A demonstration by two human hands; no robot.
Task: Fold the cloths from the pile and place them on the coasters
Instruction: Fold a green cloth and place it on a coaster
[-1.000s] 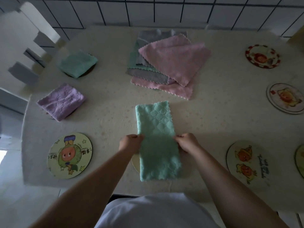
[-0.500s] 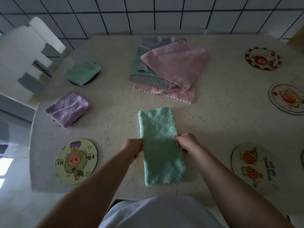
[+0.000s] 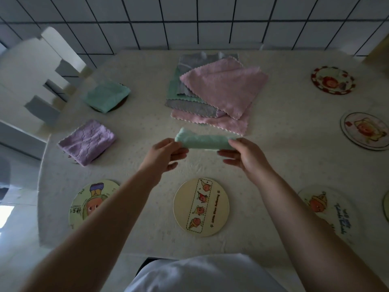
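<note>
Mint cloth (image 3: 203,141) is pinched at both ends, held above table (image 3: 284,157) just in front of pile (image 3: 219,91). Left hand (image 3: 163,155) grips left end, right hand (image 3: 245,154) the right. Judging: bring ends level w/ edges matched, then lower onto bare coaster (image 3: 201,207) below; open room btwn forearms, table's near edge close.

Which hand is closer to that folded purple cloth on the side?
Left. The left hand is just right of the purple cloth; the right hand is farther right.
</note>
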